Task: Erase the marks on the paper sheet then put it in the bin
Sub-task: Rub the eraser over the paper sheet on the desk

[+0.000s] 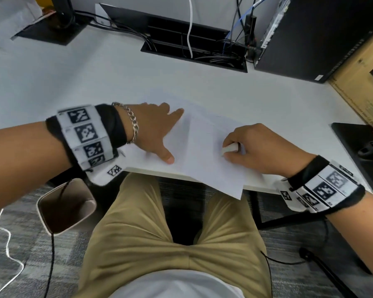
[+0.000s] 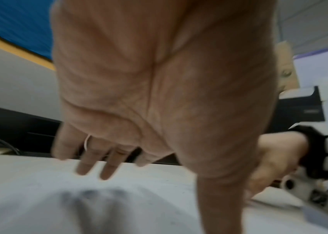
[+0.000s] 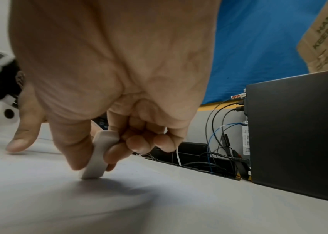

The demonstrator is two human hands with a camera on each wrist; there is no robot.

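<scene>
A white paper sheet lies on the white desk, its near corner hanging over the front edge. My left hand lies flat on the sheet's left part, fingers spread and straight. My right hand pinches a white eraser between thumb and fingertips and holds its lower end against the paper. A brown bin stands on the floor to the left, below the desk edge. Marks on the sheet are too faint to make out.
A black computer tower stands at the back right beside a cardboard box. An open cable tray with several cables runs along the back. A black monitor base sits at the back left. A black pad lies at the right.
</scene>
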